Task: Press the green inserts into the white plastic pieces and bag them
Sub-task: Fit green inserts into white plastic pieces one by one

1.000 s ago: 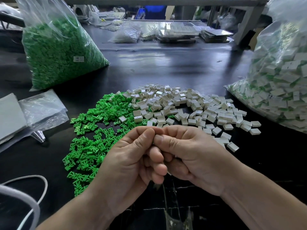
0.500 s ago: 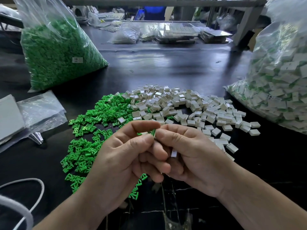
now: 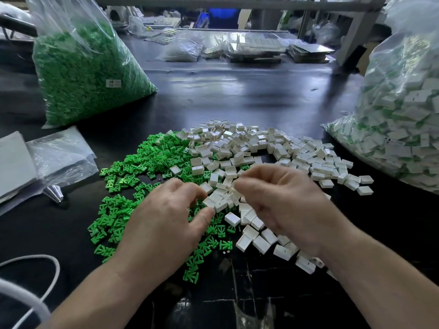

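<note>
A loose heap of green inserts (image 3: 152, 162) lies left of a heap of white plastic pieces (image 3: 268, 148) on the black table (image 3: 237, 96). My left hand (image 3: 166, 219) hovers over the green inserts, its thumb and fingertips closing round a white piece (image 3: 215, 203) at the heaps' border. My right hand (image 3: 285, 200) hangs palm down over the white pieces, fingers loosely curled, and I see nothing held in it. Several white pieces (image 3: 259, 241) lie scattered just under it. A clear bag of assembled white-and-green pieces (image 3: 401, 119) stands at the right.
A big clear bag of green inserts (image 3: 83, 67) stands at the back left. Flat empty plastic bags (image 3: 54, 155) and a small metal cone (image 3: 53, 193) lie at the left. A white cable (image 3: 28, 276) loops at the lower left. Trays and bags crowd the far edge.
My hands were joined, pressing parts together, and have now separated and dropped toward the heaps. Several white pieces now lie scattered under my right hand.
</note>
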A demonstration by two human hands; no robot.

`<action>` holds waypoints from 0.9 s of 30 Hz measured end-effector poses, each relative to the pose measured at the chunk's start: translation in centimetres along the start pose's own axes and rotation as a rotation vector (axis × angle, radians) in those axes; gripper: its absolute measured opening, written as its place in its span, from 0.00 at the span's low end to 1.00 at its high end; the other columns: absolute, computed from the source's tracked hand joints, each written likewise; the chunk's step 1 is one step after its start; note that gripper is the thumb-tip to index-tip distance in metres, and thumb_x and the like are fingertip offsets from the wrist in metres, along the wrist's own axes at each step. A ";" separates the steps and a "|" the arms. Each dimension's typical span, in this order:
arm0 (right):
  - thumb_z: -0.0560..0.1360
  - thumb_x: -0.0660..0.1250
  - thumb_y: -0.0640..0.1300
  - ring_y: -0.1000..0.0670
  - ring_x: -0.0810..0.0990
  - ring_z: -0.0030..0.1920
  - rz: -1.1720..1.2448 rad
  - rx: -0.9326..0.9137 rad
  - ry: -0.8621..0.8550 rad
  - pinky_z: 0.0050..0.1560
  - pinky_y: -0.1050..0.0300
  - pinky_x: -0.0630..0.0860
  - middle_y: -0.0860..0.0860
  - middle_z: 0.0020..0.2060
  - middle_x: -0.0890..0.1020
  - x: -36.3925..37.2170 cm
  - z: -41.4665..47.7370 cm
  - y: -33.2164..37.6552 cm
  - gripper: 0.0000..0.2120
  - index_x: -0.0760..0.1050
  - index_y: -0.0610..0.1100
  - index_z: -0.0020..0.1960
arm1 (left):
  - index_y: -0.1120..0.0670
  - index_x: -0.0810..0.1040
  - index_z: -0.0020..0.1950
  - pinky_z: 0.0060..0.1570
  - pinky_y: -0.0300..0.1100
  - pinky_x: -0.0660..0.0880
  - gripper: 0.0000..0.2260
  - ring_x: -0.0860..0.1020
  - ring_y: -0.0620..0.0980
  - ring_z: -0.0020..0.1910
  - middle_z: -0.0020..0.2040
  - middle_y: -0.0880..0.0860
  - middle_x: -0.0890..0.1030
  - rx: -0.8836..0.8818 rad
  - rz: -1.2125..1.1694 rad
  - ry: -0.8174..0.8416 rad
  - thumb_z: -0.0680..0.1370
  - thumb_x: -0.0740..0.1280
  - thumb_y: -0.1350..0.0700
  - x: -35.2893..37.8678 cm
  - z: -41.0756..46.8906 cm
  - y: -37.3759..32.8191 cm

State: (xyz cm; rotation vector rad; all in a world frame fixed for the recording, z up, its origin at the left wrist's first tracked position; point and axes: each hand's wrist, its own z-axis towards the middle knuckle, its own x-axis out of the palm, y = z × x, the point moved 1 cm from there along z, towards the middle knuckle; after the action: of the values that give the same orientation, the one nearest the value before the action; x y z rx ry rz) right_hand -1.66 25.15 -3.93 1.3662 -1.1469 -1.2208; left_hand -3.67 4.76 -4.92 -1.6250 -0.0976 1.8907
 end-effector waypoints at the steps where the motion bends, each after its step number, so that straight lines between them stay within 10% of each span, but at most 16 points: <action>1: 0.74 0.71 0.59 0.57 0.76 0.29 -0.383 -0.077 -0.060 0.27 0.65 0.74 0.56 0.33 0.78 0.3 -0.2 -0.2 0.09 0.81 0.54 0.48 | 0.42 0.76 0.58 0.43 0.37 0.71 0.19 0.73 0.39 0.46 0.49 0.39 0.75 -0.002 0.061 0.020 0.73 0.57 0.36 0.1 -0.1 -0.2; 6: 0.78 0.62 0.64 0.48 0.77 0.46 -1.264 -0.182 -0.019 0.40 0.54 0.69 0.56 0.52 0.78 2.5 0.0 -0.2 0.19 0.73 0.57 0.64 | 0.41 0.76 0.57 0.45 0.41 0.69 0.23 0.72 0.43 0.46 0.48 0.41 0.74 -0.014 0.328 0.084 0.72 0.54 0.31 -0.1 0.0 -0.1; 18: 0.82 0.58 0.54 0.45 0.80 0.44 -1.305 -0.274 -0.078 0.37 0.55 0.63 0.53 0.48 0.75 2.5 -0.2 -0.2 0.11 0.75 0.51 0.58 | 0.46 0.80 0.48 0.43 0.44 0.73 0.10 0.77 0.46 0.39 0.40 0.42 0.79 0.050 0.245 0.019 0.76 0.61 0.45 -0.2 0.2 -0.4; 23: 0.80 0.63 0.58 0.45 0.79 0.44 -1.312 -0.334 -0.075 0.37 0.55 0.61 0.53 0.50 0.76 3.0 0.2 -0.3 0.24 0.63 0.56 0.74 | 0.45 0.79 0.58 0.45 0.43 0.76 0.11 0.77 0.45 0.45 0.48 0.42 0.79 0.004 0.094 -0.007 0.78 0.63 0.47 -0.2 0.2 -0.4; 27: 0.82 0.63 0.47 0.46 0.69 0.35 -1.362 -0.343 -0.029 0.34 0.55 0.63 0.52 0.44 0.69 3.4 0.6 -0.4 0.11 0.72 0.53 0.64 | 0.44 0.80 0.56 0.47 0.43 0.77 0.09 0.77 0.43 0.46 0.49 0.41 0.79 0.003 0.042 -0.012 0.78 0.65 0.49 0.0 0.2 -0.5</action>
State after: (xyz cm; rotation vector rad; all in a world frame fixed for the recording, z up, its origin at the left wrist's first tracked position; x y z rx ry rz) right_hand -2.03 21.76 -4.78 1.8547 0.1872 -2.1993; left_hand -3.61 5.18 -4.62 -1.6260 -0.0655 1.9316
